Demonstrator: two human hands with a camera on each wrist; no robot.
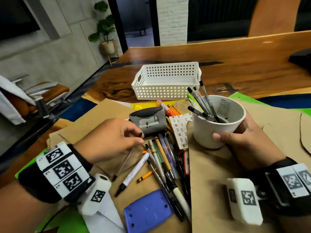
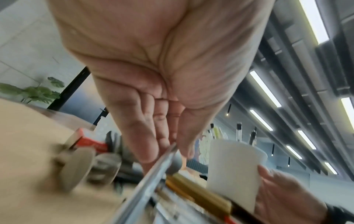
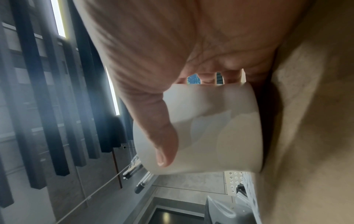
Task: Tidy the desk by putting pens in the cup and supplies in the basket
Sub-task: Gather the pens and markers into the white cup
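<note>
My left hand (image 1: 140,137) pinches a clear pen (image 1: 125,162) near its black cap, above the pile of pens (image 1: 165,158) on brown paper. In the left wrist view the fingers (image 2: 151,145) close on the pen (image 2: 153,174), which runs down and left. My right hand (image 1: 230,132) grips the white cup (image 1: 217,130), thumb in front and fingers behind. Several pens (image 1: 202,103) stand in the cup. The right wrist view shows the thumb (image 3: 164,144) wrapped on the cup (image 3: 210,128). Behind it all sits the white perforated basket (image 1: 166,91), with nothing visible inside.
A grey hole punch (image 1: 148,121) sits just beyond my left hand. Sticker sheets (image 1: 181,130), pencils (image 1: 175,110) and an orange marker (image 1: 164,106) lie between punch and cup. A blue plastic plate (image 1: 148,211) lies near the front edge. Brown paper (image 1: 218,182) covers the desk.
</note>
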